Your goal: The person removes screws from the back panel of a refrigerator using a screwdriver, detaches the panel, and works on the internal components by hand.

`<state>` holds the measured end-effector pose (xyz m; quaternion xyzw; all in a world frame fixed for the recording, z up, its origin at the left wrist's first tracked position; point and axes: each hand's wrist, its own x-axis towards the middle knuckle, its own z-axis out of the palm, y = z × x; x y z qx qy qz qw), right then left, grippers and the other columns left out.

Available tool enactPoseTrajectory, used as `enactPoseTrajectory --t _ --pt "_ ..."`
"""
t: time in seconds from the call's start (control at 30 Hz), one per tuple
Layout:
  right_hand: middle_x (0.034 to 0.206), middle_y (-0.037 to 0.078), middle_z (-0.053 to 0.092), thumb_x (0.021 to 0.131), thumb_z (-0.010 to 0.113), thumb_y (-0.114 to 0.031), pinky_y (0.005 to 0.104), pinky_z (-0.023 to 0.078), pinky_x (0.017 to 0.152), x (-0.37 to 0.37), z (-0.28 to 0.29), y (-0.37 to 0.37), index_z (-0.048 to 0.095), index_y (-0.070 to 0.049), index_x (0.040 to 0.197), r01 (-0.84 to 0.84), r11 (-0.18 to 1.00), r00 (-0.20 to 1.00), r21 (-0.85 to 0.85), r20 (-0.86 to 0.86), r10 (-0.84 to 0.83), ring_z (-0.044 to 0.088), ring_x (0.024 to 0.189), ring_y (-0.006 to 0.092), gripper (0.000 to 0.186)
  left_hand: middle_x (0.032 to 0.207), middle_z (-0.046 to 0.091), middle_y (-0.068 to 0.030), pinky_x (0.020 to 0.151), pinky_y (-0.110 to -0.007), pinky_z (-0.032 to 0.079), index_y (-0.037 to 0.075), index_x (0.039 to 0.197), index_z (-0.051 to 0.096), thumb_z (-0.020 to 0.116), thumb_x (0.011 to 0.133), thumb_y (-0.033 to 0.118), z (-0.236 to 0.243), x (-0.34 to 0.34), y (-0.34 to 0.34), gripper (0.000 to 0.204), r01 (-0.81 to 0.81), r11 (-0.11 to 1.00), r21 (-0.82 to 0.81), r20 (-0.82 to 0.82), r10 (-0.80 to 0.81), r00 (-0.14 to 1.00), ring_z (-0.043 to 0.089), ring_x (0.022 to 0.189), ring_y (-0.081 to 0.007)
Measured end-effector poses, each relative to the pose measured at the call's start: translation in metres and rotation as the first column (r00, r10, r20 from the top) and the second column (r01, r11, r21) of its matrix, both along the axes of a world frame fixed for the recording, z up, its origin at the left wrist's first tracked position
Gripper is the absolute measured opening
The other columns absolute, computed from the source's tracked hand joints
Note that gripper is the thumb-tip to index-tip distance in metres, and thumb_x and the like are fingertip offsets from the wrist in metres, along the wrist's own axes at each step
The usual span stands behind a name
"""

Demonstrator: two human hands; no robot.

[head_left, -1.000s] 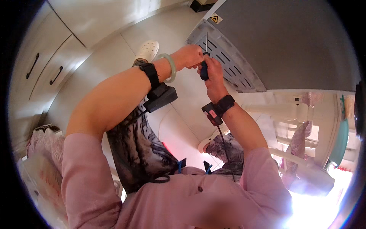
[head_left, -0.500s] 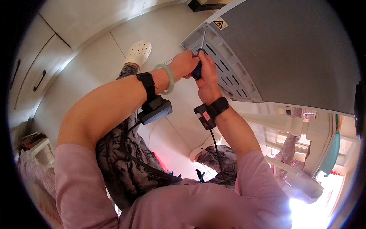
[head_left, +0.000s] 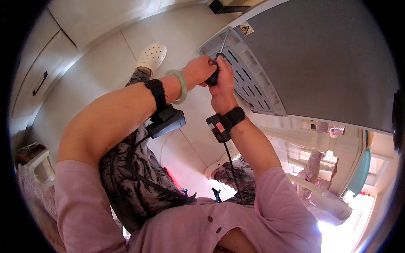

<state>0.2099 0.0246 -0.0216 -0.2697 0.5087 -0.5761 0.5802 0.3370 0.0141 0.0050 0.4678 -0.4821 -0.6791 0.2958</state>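
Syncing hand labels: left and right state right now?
Left hand: closed, fingers curled at the screwdriver; whether it grips it cannot be told.
Right hand: closed, holding the screwdriver's dark handle.

The screwdriver point(head_left: 220, 55) has a metal shaft point(head_left: 225, 41) and plastic-looking handle point(head_left: 214, 78); the slotted panel point(head_left: 252, 74) looks matt.

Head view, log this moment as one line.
right hand: grips dark-blue-handled, metal-shafted screwdriver | left hand: at its handle | screwdriver tip: appears at slotted grey panel's corner
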Motion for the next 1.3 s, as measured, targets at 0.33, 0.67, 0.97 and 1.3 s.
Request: enactPoseTrajectory --t 0.33,0.67,0.97,1.3 --pt "0.078 0.004 0.058 0.094 0.056 -0.028 0.0290 0.045 0.056 0.022 0.006 -0.001 0.056 -0.006 0.086 0.071 0.997 0.997 -0.001 0.042 -0.071 0.055 0.067 0.0133 0.023 0.097 0.064 -0.0150 0.060 -0.034 0.058 -0.001 0.112 0.056 0.054 0.088 0.019 -0.001 0.010 -0.004 0.031 0.008 1.000 0.012 0.000 -0.008 1.000 0.067 0.079 -0.0259" --pt "0.080 0.004 0.058 0.095 0.056 -0.032 0.0300 0.046 0.055 0.028 0.010 0.000 0.055 -0.007 0.089 0.082 0.996 0.996 0.029 0.039 -0.083 0.056 0.067 0.0141 0.026 0.096 0.065 -0.0143 0.060 -0.034 0.057 0.001 0.113 0.057 0.056 0.086 0.018 0.001 0.013 -0.003 0.032 -0.014 0.999 -0.032 0.034 0.015 0.999 0.067 0.079 -0.0252" --pt "0.080 0.005 0.057 0.095 0.055 -0.033 0.0317 0.046 0.051 0.032 -0.004 -0.001 0.054 -0.007 0.088 0.103 0.994 0.984 -0.036 0.149 -0.097 0.056 0.065 0.0166 0.027 0.087 0.063 -0.0095 0.052 -0.027 0.050 0.006 0.123 0.054 0.059 0.090 0.022 -0.006 0.019 -0.003 0.037 0.002 0.999 -0.051 0.022 -0.001 1.000 0.058 0.066 -0.0143" --pt "0.080 0.004 0.056 0.096 0.054 -0.032 0.0316 0.047 0.053 0.032 0.003 -0.001 0.053 -0.007 0.088 0.074 0.996 0.991 -0.040 0.113 -0.069 0.056 0.068 0.0160 0.027 0.087 0.062 -0.0092 0.052 -0.027 0.048 0.006 0.124 0.053 0.058 0.089 0.019 -0.012 0.016 -0.006 0.038 -0.020 0.998 -0.052 -0.012 0.020 1.000 0.056 0.065 -0.0140"
